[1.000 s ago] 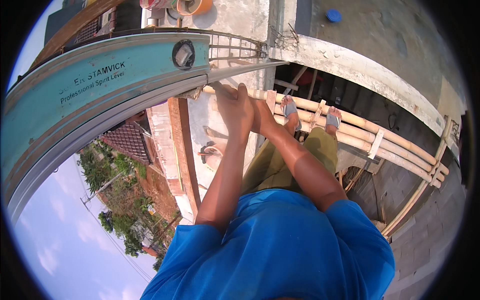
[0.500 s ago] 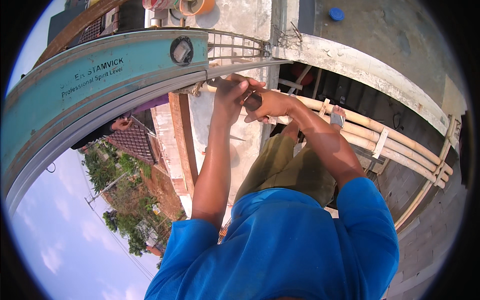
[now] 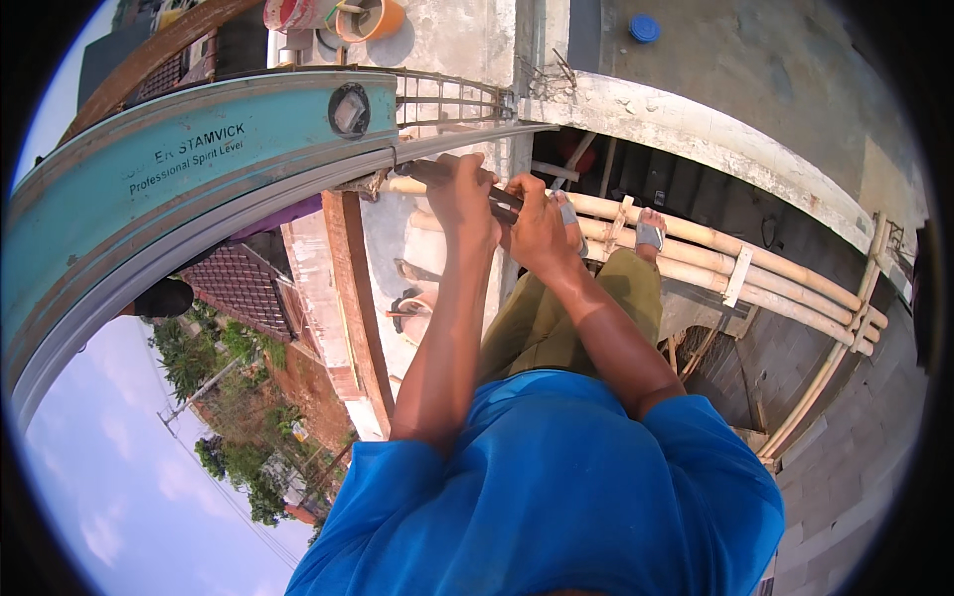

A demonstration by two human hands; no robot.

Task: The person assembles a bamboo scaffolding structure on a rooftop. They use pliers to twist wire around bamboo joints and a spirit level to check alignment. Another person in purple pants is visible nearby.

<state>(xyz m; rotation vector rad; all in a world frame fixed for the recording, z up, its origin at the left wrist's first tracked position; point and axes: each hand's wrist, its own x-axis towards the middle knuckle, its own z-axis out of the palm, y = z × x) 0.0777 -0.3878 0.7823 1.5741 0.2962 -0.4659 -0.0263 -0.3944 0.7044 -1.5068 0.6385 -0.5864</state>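
Observation:
My left hand is closed around a long dark hand tool whose exact kind I cannot make out. My right hand pinches the same tool at its right end. On the left, the tool's dark tip comes out beside a grey metal profile, close to a thin wire looped round it. Along the far side of the profile lies a long teal spirit level, with a round vial window near its right end.
Bamboo poles run to the right, my sandalled feet on them. A wooden post stands left of my arms. Rebar extends beyond the level. An orange bucket sits at the back; a concrete beam curves right over a dark gap.
My hands have drawn apart a little, and the right hand has turned more upright on the tool. My view has shifted slightly, bringing both feet into sight.

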